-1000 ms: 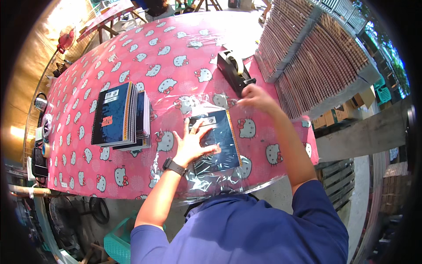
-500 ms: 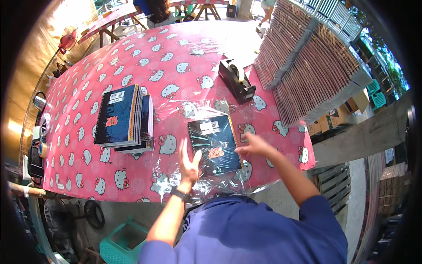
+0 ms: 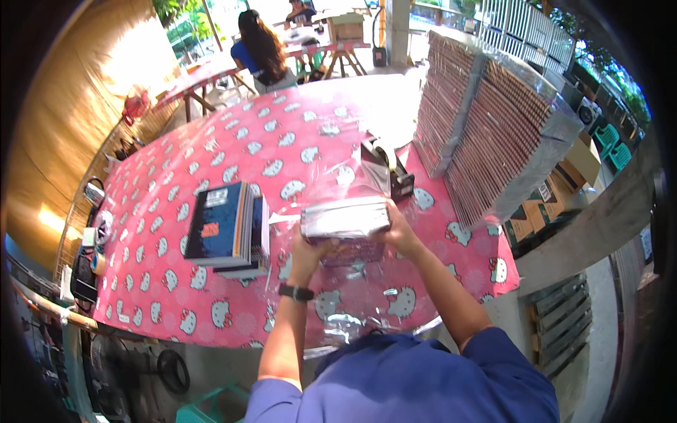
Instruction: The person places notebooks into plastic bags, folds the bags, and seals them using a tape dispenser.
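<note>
Between my hands a stack of notebooks (image 3: pixel 345 217) is tipped up, its white page edges facing up. My left hand (image 3: pixel 310 252) grips its left end, with the thumb across the near side. At the right end, my right hand (image 3: pixel 400 231) is closed on the same stack. Clear plastic film (image 3: pixel 349 178) spreads on the table beyond the stack and on the near side of it. To the left lies another pile of spiral notebooks (image 3: pixel 220 222) with dark blue covers. Just past my right hand stands a black tape dispenser (image 3: pixel 400 185).
A pink patterned cloth (image 3: pixel 240 158) covers the table. Tall plastic-wrapped stacks of notebooks (image 3: pixel 486 127) rise at the right, with cardboard boxes (image 3: pixel 546 204) below them. A person (image 3: pixel 261 53) sits at a far table. A green stool (image 3: pixel 211 405) stands by the near edge.
The notebook stack that lay flat, cover up, on the film is now tipped with its page edges up. My right hand has come onto it, and both hands grip its ends. The view has shifted.
</note>
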The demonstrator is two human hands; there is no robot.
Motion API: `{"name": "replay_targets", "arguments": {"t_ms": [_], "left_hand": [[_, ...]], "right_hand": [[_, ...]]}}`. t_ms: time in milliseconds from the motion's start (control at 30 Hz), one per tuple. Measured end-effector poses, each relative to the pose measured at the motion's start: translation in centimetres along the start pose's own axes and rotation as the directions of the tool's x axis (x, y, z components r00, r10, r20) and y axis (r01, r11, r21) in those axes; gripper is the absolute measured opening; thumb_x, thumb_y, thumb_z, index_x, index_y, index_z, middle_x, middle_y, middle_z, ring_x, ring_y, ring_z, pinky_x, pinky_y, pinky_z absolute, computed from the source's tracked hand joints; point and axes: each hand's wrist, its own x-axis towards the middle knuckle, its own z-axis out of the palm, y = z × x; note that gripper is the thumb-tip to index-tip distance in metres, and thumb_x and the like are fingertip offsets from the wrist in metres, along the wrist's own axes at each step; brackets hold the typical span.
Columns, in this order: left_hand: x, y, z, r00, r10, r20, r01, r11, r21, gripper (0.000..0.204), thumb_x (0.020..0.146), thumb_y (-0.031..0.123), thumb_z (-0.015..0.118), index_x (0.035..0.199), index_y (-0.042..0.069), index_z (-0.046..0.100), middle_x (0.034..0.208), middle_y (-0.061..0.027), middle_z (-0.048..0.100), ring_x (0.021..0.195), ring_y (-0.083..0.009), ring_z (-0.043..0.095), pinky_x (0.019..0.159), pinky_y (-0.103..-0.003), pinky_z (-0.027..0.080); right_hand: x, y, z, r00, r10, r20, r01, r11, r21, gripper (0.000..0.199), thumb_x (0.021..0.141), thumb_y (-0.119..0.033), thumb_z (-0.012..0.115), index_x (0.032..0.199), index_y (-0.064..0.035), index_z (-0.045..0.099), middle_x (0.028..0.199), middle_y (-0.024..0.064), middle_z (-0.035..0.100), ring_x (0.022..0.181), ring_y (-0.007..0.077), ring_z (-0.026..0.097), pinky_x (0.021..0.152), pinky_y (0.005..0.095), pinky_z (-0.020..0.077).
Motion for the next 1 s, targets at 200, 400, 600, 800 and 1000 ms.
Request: {"name": "replay_targets", "arguments": {"t_ms": [200,400,600,800,1000], "left_hand": [[-2.8,-2.4,-0.8,0.972,0.234,-0.018,-0.23,0.965,0.126,0.084,0.058,-0.003,0.08,0.125,0.0,0.03,0.119,-0.0132,0.051,0.108,-0.0223,0.054,0.091,-0.035,0.047],[-4.9,-0.3,-0.8,0.943,0.331,-0.04,-0.326,0.941,0.089,0.12,0.055,0.016,0.086,0.143,0.005,0.006,0.138,-0.0163,0.032,0.128,-0.0258,0.033,0.106,-0.04,0.03],[-5.8,12.7,-0.3,0.727,0.557,0.401,-0.569,0.162,0.806,0.066,0.053,0.034,0.084,0.11,0.014,0.057,0.122,-0.0041,0.055,0.128,-0.024,0.036,0.11,-0.05,0.006],[-6.2,15.7,3.1,0.724,0.432,0.538,-0.632,0.101,0.769,0.017,0.064,0.028,0.078,0.07,0.017,0.067,0.086,0.0037,0.064,0.098,-0.0188,0.056,0.107,-0.053,0.007],[-6.7,14.4,2.9,0.652,0.487,0.581,-0.697,0.084,0.712,0.012,0.071,0.026,0.073,0.072,0.018,0.065,0.077,0.0053,0.063,0.085,-0.016,0.057,0.107,-0.051,0.011]], "right_hand": [[-2.2,-0.7,0.7,0.986,0.139,0.087,-0.149,0.981,0.124,0.095,0.063,-0.001,0.078,0.139,-0.0043,0.02,0.128,0.0093,0.043,0.118,0.0166,0.041,0.1,0.0319,0.0341],[-2.7,-1.7,-0.8,0.973,0.166,0.159,-0.174,0.984,0.036,0.097,0.068,-0.017,0.075,0.143,-0.0072,0.015,0.139,0.0107,0.035,0.127,0.0223,0.033,0.104,0.0325,0.03],[2.2,-14.1,0.7,0.999,0.016,0.046,0.022,0.691,-0.723,0.038,0.071,-0.024,0.067,0.105,-0.0071,0.064,0.099,0.0146,0.063,0.097,0.0276,0.06,0.08,0.0339,0.0469],[5.1,-14.8,-0.7,0.985,-0.173,0.004,0.107,0.589,-0.801,0.016,0.073,-0.021,0.062,0.076,-0.0053,0.065,0.075,0.0137,0.064,0.068,0.0295,0.062,0.064,0.0359,0.0487],[-0.4,-8.2,-4.8,0.999,0.019,0.043,-0.014,0.992,-0.122,0.02,0.081,-0.024,0.062,0.084,-0.0052,0.07,0.076,0.0039,0.066,0.074,0.0184,0.061,0.076,0.0324,0.0467]]}}
